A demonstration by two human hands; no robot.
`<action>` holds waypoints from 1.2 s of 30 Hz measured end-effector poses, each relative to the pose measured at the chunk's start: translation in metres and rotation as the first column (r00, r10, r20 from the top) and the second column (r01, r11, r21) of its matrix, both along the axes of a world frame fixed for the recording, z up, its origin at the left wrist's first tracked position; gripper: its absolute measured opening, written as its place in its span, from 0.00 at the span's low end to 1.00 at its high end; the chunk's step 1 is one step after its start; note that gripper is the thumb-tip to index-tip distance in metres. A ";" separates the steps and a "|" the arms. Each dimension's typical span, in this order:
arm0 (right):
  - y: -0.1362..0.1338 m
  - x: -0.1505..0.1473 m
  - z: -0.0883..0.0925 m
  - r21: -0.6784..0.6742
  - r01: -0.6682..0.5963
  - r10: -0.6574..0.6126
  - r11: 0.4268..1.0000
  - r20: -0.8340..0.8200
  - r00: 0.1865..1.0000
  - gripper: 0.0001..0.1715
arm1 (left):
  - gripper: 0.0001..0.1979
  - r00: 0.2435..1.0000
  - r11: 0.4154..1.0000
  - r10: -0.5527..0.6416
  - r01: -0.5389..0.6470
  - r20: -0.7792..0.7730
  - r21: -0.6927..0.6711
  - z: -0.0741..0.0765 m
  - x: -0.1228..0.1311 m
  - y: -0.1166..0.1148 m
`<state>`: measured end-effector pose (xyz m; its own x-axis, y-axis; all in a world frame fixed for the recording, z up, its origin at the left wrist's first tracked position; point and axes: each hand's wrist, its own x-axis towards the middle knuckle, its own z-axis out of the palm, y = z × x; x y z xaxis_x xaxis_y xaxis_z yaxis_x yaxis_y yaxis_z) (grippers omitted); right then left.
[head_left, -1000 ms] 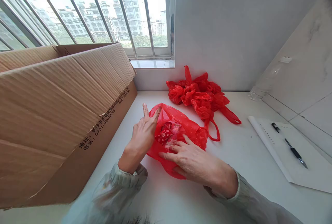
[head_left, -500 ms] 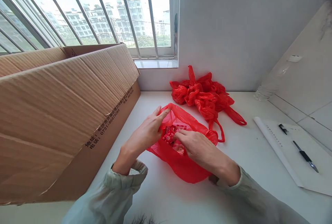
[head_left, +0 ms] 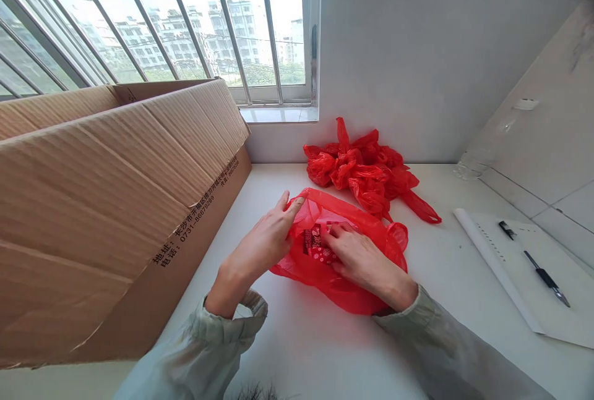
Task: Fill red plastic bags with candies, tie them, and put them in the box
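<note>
Likely, the red bag is light, limp and slippery, best taken by its rim; it sits on the white table. The left hand rests extended, unclenched fingers at that rim; the right hand curls over packets inside, whether pinching I can't tell. Crumpled bags crowd behind, a carton leftward.

on the white table, a cardboard box stands left of the open bag; crumpled bags lie behind that bag, paper to its right, a clear bottle right and farther back.
</note>
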<state>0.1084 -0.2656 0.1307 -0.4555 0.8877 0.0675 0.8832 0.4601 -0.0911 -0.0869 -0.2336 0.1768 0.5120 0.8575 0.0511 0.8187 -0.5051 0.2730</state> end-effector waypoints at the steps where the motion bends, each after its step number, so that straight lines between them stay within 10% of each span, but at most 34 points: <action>1: 0.000 0.004 0.003 -0.019 -0.002 0.002 1.000 0.014 1.000 0.22 | 0.41 1.000 1.000 -0.002 0.002 -0.006 0.003 0.000 0.001 -0.001; 8: -0.002 0.016 0.016 -0.111 -0.087 0.077 0.990 -0.092 0.993 0.21 | 0.40 0.999 0.997 -0.037 0.035 0.028 0.070 0.003 0.011 -0.008; 22: 0.012 -0.001 -0.019 -0.061 0.021 -0.035 0.998 -0.247 0.968 0.02 | 0.40 0.999 0.998 -0.039 0.040 -0.014 0.038 0.003 0.011 -0.005; 26: 0.015 0.007 -0.021 -0.088 0.079 -0.106 0.993 -0.361 0.927 0.12 | 0.39 0.999 0.999 -0.029 0.029 -0.018 0.034 0.003 0.010 -0.006; 36: 0.014 0.011 0.006 -0.126 0.116 -0.169 0.985 -0.618 0.768 0.07 | 0.39 1.000 0.996 -0.007 0.005 0.017 0.084 0.008 0.015 -0.012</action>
<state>0.1196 -0.2517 0.1369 -0.2045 0.9533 0.2224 0.6738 0.3019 -0.6745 -0.0715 -0.2451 0.1844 0.5154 0.8467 0.1319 0.8113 -0.5317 0.2429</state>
